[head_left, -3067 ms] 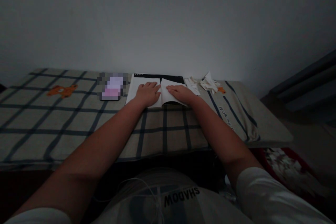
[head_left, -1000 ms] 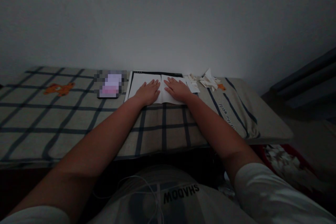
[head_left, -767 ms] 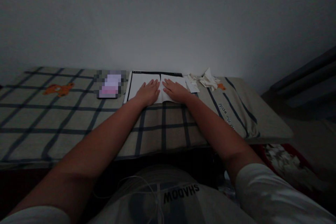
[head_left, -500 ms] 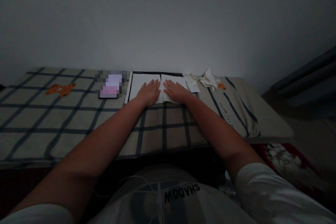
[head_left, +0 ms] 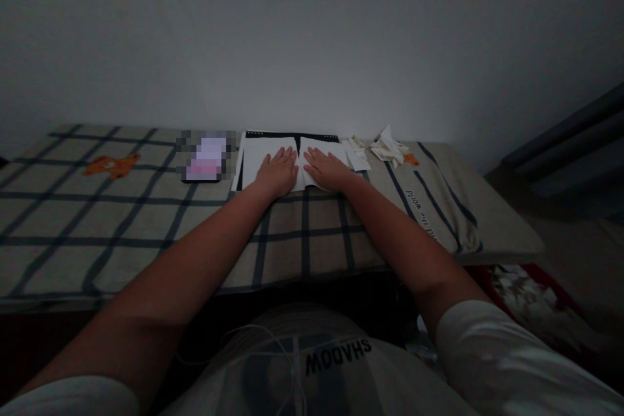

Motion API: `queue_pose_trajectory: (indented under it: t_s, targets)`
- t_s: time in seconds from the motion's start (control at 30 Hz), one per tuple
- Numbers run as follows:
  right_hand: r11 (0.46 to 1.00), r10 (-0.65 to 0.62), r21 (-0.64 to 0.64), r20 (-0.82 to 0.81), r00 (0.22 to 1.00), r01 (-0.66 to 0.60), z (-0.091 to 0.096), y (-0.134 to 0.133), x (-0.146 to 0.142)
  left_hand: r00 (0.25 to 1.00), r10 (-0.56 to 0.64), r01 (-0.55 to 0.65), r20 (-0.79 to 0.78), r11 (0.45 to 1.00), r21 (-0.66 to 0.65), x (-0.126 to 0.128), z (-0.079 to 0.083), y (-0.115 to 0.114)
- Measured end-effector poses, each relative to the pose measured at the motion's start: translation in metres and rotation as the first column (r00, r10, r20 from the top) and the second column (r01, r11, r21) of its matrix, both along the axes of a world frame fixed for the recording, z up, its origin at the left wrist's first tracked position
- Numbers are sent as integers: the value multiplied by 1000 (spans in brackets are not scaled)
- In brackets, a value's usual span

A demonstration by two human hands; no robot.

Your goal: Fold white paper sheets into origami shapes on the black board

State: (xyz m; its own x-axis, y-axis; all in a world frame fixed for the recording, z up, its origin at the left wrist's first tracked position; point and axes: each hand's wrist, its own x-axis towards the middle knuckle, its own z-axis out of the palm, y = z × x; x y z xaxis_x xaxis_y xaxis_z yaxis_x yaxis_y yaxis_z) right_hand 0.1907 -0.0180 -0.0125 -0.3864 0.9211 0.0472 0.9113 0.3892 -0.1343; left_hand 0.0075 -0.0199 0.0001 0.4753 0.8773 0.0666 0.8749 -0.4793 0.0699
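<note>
White paper has settled flatter at right, beneath both hands (open, palms down).

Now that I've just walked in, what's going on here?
A person's left hand and right hand rest flat on white paper, one each side of a narrow gap where a black surface shows beneath. A phone lies off to the left and crumpled paper scraps to the right, all on a checked cloth.
</note>
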Motion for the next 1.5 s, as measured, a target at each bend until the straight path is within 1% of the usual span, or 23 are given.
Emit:
queue_pose_trajectory:
  t_s: [0.23, 0.4, 0.47, 0.6, 0.7, 0.73, 0.83, 0.9, 1.1, 1.3, 1.5]
  targets:
    - [1000, 7, 21, -2, 1000, -7, 1, -2, 3, 1000, 11, -11, 7, 1000, 16, 0, -3, 0]
    - [994, 36, 108, 2, 999, -36, 8, -2, 6, 1000, 7, -7, 16, 999, 31, -2, -3, 3]
    - [995, 51, 86, -5, 999, -50, 9, -3, 6, 1000, 4, -5, 18, 999, 38, -2, -3, 4]
    - [998, 67, -17, -8, 998, -67, 8, -2, 4, 1000, -8, 5, 30, 997, 83, -4, 2, 6]
    - [998, 67, -18, 7, 998, -67, 4, 0, 6, 999, -36, 30, 39, 991, 132, -6, 6, 7]
    - [997, 72, -16, 11, 997, -72, 3, 1, 7, 998, -55, 51, 30, 992, 118, -7, 7, 7]
    - [997, 82, -16, 17, 997, -81, 1, 2, 9, 993, -117, 117, -18, 993, 2, -11, 8, 8]
    - [996, 84, -16, 19, 996, -84, 1, 2, 9, 991, -125, 124, -35, 991, -45, -12, 7, 8]
    - [998, 57, -25, 5, 998, -57, 1, 1, 6, 996, -81, 80, -28, 996, -32, -8, 4, 3]
    - [999, 41, -28, 3, 999, -41, -2, 2, 5, 999, -43, 43, -7, 999, -14, -5, -1, 3]
    - [999, 32, -25, 14, 999, -32, -1, 1, 4, 1000, -22, 22, -8, 1000, -13, -3, -1, 1]
